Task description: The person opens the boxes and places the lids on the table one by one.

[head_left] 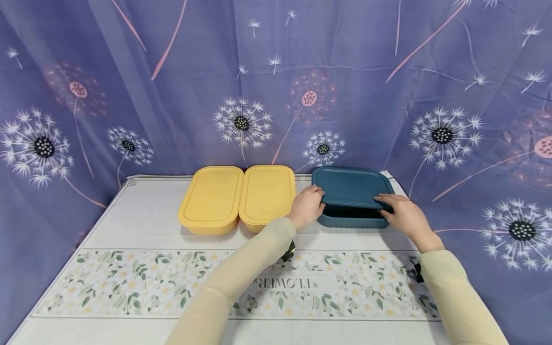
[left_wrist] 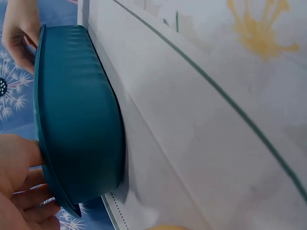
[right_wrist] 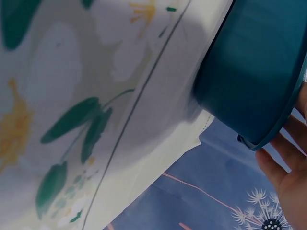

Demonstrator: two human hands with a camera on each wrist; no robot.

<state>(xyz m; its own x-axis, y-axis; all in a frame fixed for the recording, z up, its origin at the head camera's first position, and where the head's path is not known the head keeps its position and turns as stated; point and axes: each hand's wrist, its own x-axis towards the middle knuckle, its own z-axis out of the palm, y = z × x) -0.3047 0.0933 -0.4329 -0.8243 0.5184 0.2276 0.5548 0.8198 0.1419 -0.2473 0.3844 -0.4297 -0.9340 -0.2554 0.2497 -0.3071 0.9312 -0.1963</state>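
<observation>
Much of the teal box (head_left: 351, 221) is hidden: in the head view only its near wall shows under the teal lid (head_left: 351, 187), and a dark gap along the near edge gives no look at what lies inside. The wrist views cut it closer still, so the left wrist camera catches just the ribbed side wall and the thin lid rim, with most of the left hand (head_left: 307, 207) out of frame. This box stands at the far right of the table (head_left: 142, 215), near the right edge, and the lid sits on it lifted at the near side. The left hand grasps the lid's near-left corner, fingers curled over its edge; the right hand (head_left: 405, 216) grips the near-right corner, fingers bent on top of the lid, thumb not visible. Just left of the left hand stand two yellow boxes (head_left: 237, 199) with their lids on, side by side and touching each other. The boxes are smooth matte plastic, rectangular with rounded corners. A white tablecloth with a printed band of flowers (head_left: 241, 290) and leaves covers the table, and a purple curtain (head_left: 172, 86) printed with dandelion heads hangs behind and at both sides. Both forearms wear pale cream sleeves (head_left: 241, 282).
</observation>
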